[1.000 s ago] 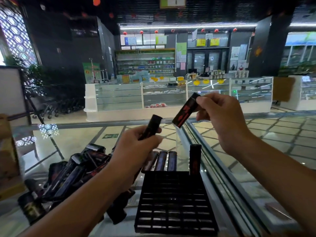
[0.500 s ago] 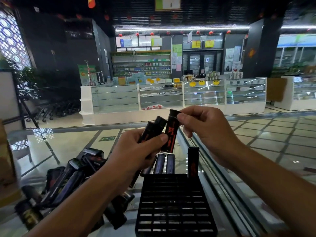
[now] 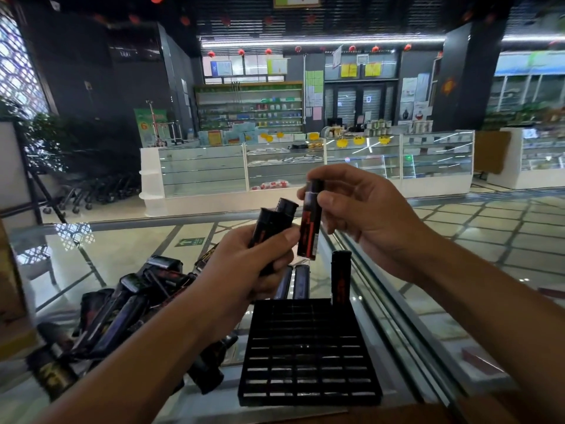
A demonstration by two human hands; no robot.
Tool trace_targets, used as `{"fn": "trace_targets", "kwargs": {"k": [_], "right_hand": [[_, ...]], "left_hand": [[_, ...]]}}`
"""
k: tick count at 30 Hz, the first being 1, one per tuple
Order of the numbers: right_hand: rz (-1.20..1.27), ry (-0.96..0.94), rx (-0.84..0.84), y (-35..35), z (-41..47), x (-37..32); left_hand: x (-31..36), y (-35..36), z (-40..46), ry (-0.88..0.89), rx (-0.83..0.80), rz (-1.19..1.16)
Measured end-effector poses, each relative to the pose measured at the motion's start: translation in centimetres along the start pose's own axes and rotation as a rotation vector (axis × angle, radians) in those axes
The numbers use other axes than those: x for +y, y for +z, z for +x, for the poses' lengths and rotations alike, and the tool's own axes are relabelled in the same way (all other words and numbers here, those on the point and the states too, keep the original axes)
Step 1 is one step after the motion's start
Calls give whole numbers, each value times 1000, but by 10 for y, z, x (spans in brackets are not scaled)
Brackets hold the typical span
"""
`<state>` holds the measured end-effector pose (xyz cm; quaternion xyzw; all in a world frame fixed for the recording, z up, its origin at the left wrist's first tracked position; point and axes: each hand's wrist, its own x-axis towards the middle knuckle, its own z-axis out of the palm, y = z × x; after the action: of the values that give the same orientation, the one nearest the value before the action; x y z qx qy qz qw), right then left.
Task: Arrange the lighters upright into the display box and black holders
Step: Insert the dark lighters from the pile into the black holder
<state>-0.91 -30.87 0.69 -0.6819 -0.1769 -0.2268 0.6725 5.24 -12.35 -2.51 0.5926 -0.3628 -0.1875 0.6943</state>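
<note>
While the left hand [image 3: 253, 264] grips two lighters [image 3: 270, 228] tilted up-right, the right hand [image 3: 363, 215] pinches one lighter [image 3: 310, 228] nearly upright beside them, above the black holder [image 3: 308, 353]; lower ends hidden.

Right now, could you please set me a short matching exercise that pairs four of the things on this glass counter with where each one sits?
Things:
1. red-and-black printed lighter
2. pair of black lighters
3. black plastic grid holder
4. heap of loose dark lighters

Places:
A. lying on the glass counter, left of the holder
B. pinched upright in the right hand
C. flat on the counter, lighters standing only in its far row
D. gripped together in the left hand

Pairs: 1-B, 2-D, 3-C, 4-A
</note>
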Motion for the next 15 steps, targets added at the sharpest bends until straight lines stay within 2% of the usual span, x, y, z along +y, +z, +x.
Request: {"fn": "trace_targets", "kwargs": {"k": [3,9,12,15], "right_hand": [[-58,-34,108,1,1,0],[-114,-42,187,8,-2,2],[-96,-28,159,4,0,1],[-180,-44,87,0,1,1]], "left_hand": [[0,0,-1,12,34,76],[-4,3,1,31,59,167],[-7,-1,3,4,76,129],[-10,-3,5,4,81,131]]}}
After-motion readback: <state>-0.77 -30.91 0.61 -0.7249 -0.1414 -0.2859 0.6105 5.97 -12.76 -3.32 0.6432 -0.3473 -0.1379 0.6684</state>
